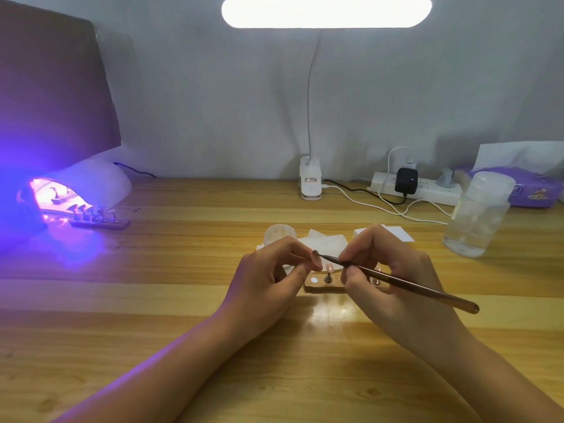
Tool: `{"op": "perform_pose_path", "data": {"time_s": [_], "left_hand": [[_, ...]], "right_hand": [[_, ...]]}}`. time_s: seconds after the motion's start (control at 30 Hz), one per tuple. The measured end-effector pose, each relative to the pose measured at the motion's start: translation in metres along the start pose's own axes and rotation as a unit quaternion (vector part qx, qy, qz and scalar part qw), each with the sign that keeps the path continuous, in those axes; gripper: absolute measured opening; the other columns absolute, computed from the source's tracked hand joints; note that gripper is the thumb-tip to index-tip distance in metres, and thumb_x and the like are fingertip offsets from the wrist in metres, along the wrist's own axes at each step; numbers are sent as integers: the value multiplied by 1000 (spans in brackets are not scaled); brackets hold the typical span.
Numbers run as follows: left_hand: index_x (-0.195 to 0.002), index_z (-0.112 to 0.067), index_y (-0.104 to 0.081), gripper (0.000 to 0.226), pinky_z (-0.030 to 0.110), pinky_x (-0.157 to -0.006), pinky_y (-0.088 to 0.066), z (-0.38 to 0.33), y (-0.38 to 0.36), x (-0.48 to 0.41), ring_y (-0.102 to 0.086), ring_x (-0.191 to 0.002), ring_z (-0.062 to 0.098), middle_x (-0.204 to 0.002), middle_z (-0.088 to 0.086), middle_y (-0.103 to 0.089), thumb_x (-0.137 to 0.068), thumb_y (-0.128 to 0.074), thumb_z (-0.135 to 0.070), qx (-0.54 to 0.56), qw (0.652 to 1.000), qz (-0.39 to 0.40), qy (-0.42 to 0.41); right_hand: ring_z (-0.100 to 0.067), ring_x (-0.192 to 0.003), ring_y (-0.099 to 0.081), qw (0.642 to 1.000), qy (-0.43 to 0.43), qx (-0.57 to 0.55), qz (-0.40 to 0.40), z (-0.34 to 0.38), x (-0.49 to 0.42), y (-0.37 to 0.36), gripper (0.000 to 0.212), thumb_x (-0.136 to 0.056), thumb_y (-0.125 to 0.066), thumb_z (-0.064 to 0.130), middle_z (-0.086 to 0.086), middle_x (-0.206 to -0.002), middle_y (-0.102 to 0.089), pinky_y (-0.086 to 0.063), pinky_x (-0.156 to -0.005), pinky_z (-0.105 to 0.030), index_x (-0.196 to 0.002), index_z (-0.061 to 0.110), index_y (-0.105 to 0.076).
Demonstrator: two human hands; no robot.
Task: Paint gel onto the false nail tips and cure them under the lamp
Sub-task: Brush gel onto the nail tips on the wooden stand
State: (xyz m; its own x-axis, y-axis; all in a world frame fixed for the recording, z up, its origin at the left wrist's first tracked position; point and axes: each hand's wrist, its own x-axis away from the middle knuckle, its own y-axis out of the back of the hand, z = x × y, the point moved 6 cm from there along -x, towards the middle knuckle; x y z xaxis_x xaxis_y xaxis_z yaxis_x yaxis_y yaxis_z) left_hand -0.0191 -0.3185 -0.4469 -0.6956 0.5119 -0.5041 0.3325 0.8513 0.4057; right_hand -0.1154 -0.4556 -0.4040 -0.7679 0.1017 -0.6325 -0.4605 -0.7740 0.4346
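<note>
Wooden desk [146, 303], grey wall [213, 102]; left hand [262, 280], pinch on nail tip [315, 254]; right hand [396, 270], pinch on brush [427, 290].

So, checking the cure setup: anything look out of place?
The strip of nail tips beside the lit curing lamp sits partly outside its opening, so some tips may miss the light. Nothing looks spilled.

A bright white light bar [326, 12] glows over the wooden desk [213, 346], pale grey wall [213, 102] behind, power strip [427, 190] at the back.
</note>
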Motion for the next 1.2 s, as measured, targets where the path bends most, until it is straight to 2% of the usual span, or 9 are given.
{"op": "perform_pose_path", "data": {"time_s": [0.1, 0.27, 0.43, 0.53, 0.67, 0.8, 0.93, 1.1, 1.2], "left_hand": [[-93, -27, -67, 15, 31, -41, -33, 0, 0, 0, -42, -42, 33, -84, -20, -72, -93, -65, -12, 3, 1000, -7, 4], [-93, -26, -68, 14, 36, -41, -33, 0, 0, 0, -42, -43, 35, -91, -14, -74, -94, -65, -12, 11, 1000, -4, 8], [-92, -26, -65, 13, 43, -39, -37, 0, -1, 0, -43, -43, 38, -92, -11, -75, -95, -63, -13, 14, 1000, 5, 12], [-93, -27, -65, 14, 46, -40, -39, -1, -1, 0, -44, -44, 40, -93, -11, -75, -95, -62, -13, 16, 1000, 7, 16], [-95, -24, -64, 12, 46, -39, -40, -2, -1, 0, -44, -44, 42, -94, -11, -75, -96, -61, -12, 24, 1000, 12, 14], [-95, -22, -66, 11, 42, -41, -37, -2, -1, 1, -46, -45, 41, -84, -18, -71, -94, -63, -11, 16, 1000, 1, 18], [-95, -20, -65, 11, 46, -41, -38, -2, -1, 1, -44, -45, 43, -91, -14, -73, -96, -61, -11, 23, 999, 5, 24], [-96, -18, -65, 7, 50, -42, -40, -2, -2, 1, -44, -46, 44, -96, -10, -75, -97, -60, -13, 27, 999, 17, 22], [-97, -19, -66, 7, 48, -43, -40, -1, -2, 2, -45, -48, 44, -95, -11, -74, -96, -61, -14, 23, 999, 16, 25]], "right_hand": [[-15, -63, -62, 1000, 8, 3, 7, 1, 0, 0, 6, -72, -61, 11, 5, -66, -64, -48, -53, -20, -76, 15, -61], [-14, -60, -58, 1000, 15, -20, -3, 3, 0, 2, 13, -70, -55, 27, 5, -64, -62, -44, -51, -17, -72, 15, -59], [-20, -61, -60, 999, 1, -22, -25, 0, 0, 6, 1, -76, -60, 18, 2, -67, -63, -50, -52, -35, -77, 17, -60], [-22, -61, -62, 1000, -6, -12, -22, -2, 1, 5, 4, -78, -60, 14, -1, -66, -64, -50, -55, -43, -80, 17, -60], [-21, -62, -64, 1000, -13, -8, -15, -3, 1, 2, 3, -78, -61, 16, -3, -67, -66, -51, -56, -44, -81, 18, -61], [-26, -58, -61, 999, -22, -30, -12, -2, 2, 3, 1, -74, -60, 14, -6, -63, -63, -48, -53, -48, -74, 14, -61], [-29, -59, -61, 998, -28, -52, -30, -1, 1, 6, 17, -73, -57, 29, -9, -66, -64, -50, -56, -52, -76, 13, -61], [-23, -63, -66, 999, -35, -22, -34, -5, 1, 4, 1, -82, -61, 18, -1, -67, -67, -52, -58, -47, -83, 17, -61], [-22, -62, -64, 999, -40, -29, -14, -5, 2, 1, 6, -83, -65, 14, -2, -67, -66, -51, -58, -49, -79, 16, -61]]}}
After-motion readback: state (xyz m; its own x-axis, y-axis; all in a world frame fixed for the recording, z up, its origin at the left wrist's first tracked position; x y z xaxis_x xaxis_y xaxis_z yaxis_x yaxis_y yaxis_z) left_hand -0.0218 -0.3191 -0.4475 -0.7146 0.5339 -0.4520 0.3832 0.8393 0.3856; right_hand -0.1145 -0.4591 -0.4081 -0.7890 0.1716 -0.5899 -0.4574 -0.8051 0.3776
